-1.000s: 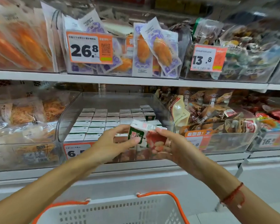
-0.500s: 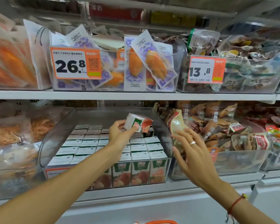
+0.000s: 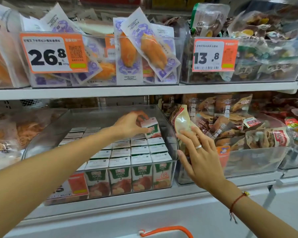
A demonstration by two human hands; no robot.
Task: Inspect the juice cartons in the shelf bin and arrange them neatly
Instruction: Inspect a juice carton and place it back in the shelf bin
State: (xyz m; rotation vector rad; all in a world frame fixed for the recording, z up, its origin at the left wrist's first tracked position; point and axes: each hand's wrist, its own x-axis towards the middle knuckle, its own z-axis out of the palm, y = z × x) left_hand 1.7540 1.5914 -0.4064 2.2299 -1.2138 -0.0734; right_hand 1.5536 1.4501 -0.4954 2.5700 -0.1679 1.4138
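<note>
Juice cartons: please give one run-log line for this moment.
left hand: holds tilted carton over back row | right hand: open, outside bin

You're standing in a shop aisle: white shelves stacked with clear bins of packaged snacks, orange price tags, and a basket handle below.

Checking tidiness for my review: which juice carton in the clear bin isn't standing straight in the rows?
The carton gripped by the left hand at the bin's back right: it is tilted above the rows, while the others stand upright, packed together.
</note>
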